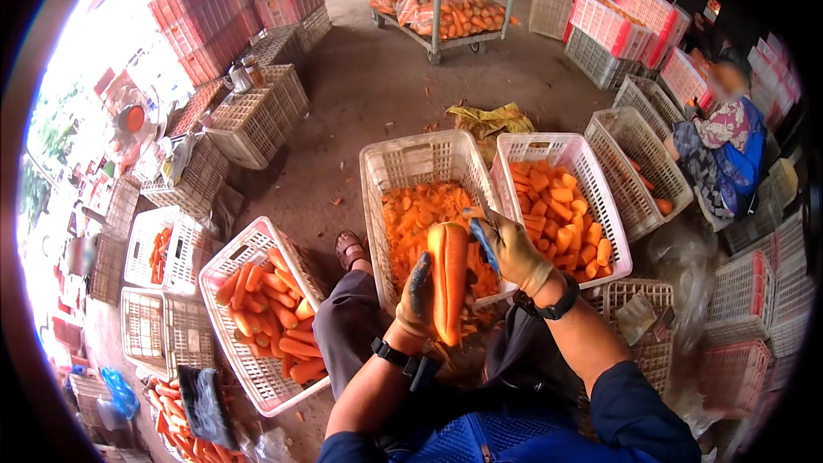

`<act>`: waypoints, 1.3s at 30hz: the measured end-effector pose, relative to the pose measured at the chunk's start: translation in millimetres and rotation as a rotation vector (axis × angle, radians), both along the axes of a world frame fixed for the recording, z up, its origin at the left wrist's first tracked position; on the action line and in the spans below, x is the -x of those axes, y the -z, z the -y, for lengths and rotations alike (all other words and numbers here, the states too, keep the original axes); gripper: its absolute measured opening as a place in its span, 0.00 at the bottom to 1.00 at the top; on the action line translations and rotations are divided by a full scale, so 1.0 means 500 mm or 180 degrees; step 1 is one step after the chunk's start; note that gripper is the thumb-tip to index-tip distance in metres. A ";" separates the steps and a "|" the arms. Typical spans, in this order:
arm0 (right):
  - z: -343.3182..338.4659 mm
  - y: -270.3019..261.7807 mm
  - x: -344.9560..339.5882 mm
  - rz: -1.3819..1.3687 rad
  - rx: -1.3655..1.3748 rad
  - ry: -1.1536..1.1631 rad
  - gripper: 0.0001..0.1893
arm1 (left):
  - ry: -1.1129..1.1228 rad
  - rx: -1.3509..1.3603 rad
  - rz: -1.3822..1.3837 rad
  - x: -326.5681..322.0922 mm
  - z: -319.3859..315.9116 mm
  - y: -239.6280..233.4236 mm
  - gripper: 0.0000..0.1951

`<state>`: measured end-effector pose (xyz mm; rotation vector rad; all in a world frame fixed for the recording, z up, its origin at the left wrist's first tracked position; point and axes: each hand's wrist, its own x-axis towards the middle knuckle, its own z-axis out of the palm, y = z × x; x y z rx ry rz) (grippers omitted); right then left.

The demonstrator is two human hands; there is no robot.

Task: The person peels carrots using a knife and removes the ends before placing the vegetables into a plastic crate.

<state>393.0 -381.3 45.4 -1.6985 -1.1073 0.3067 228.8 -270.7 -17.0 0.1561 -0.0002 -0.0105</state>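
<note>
My left hand (pixel 418 302), in a worn work glove, is closed around a large carrot (pixel 448 283) with a groove or split along its length. Just right of the carrot's upper part is my right hand (pixel 508 247), also gloved, its fingers curled with a small orange-tipped tool (pixel 474 212), perhaps a peeler, partly hidden by them. Below both hands stands a plastic crate of carrot peelings and scraps (pixel 427 138). A crate of cut carrot pieces (pixel 614 225) adjoins it on the right. Whole carrots fill a tilted crate (pixel 235 360) by my left knee.
Around lie a yellow sack (pixel 492 119) and an open crate with a few carrots (pixel 643 170). Farther off, a cart (pixel 443 45) bears bagged carrots. A person (pixel 726 135) sits at the right. Stacked crates (pixel 206 19), a fan (pixel 132 119) and a crate with a metal jug (pixel 239 77) stand left.
</note>
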 end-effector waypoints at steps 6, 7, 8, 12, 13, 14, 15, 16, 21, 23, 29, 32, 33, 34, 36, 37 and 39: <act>0.023 -0.013 0.044 0.1441 0.1186 0.0154 0.06 | -0.0820 -0.0422 -0.0377 -0.002 0.016 0.024 0.27; 0.023 -0.009 0.041 0.1531 0.1309 0.0054 0.07 | -0.0839 -0.0523 -0.0381 -0.003 0.016 0.024 0.27; 0.023 -0.001 0.037 0.1618 0.1432 -0.0045 0.07 | -0.0857 -0.0624 -0.0386 -0.003 0.017 0.021 0.27; 0.010 -0.008 0.051 0.1683 0.2083 -0.0380 0.08 | -0.1064 -0.2434 -0.0860 0.008 0.001 0.073 0.17; 0.007 -0.008 0.056 0.1681 0.2176 -0.0459 0.08 | -0.1222 -0.3058 -0.0757 0.011 0.000 0.084 0.16; 0.004 -0.012 0.061 0.1747 0.2238 -0.0529 0.08 | -0.1421 -0.3708 -0.0690 0.014 -0.002 0.094 0.14; 0.003 -0.017 0.066 0.1807 0.2310 -0.0594 0.08 | -0.1648 -0.4316 -0.0655 0.016 -0.001 0.091 0.13; 0.001 -0.019 0.068 0.1867 0.2381 -0.0661 0.08 | -0.1919 -0.4847 -0.0198 0.018 -0.009 0.085 0.15; -0.030 0.036 0.044 0.1805 0.2777 -0.0437 0.10 | -0.1866 -0.3957 -0.0868 0.017 0.025 0.090 0.07; -0.036 0.057 0.036 0.1745 0.2845 -0.0406 0.11 | -0.2874 -0.6028 -0.0071 0.019 0.022 0.074 0.07; -0.102 0.152 -0.004 0.1743 0.3080 -0.0437 0.13 | -0.1989 -0.4020 -0.0741 0.024 0.022 0.117 0.13; -0.119 0.250 -0.055 0.1778 0.3290 -0.0271 0.13 | -0.2517 -0.5034 -0.0363 0.023 0.011 0.101 0.19; -0.106 0.258 -0.078 0.1532 0.3364 -0.0382 0.13 | -0.2484 -0.4807 -0.0402 0.032 0.004 0.079 0.20; -0.090 0.269 -0.096 0.1424 0.3604 -0.0345 0.14 | -0.1801 -0.3077 -0.0791 0.039 0.017 0.051 0.21; -0.071 0.287 -0.123 0.1135 0.4107 -0.0356 0.14 | -0.1080 -0.1126 -0.1075 0.042 0.012 0.054 0.23; -0.059 0.298 -0.137 0.1258 0.3956 -0.0325 0.14 | -0.1070 -0.0924 -0.1032 0.039 -0.002 0.074 0.24; -0.050 0.283 -0.137 0.0966 0.3390 -0.0302 0.15 | -0.0952 -0.0895 -0.1157 0.036 -0.021 0.072 0.26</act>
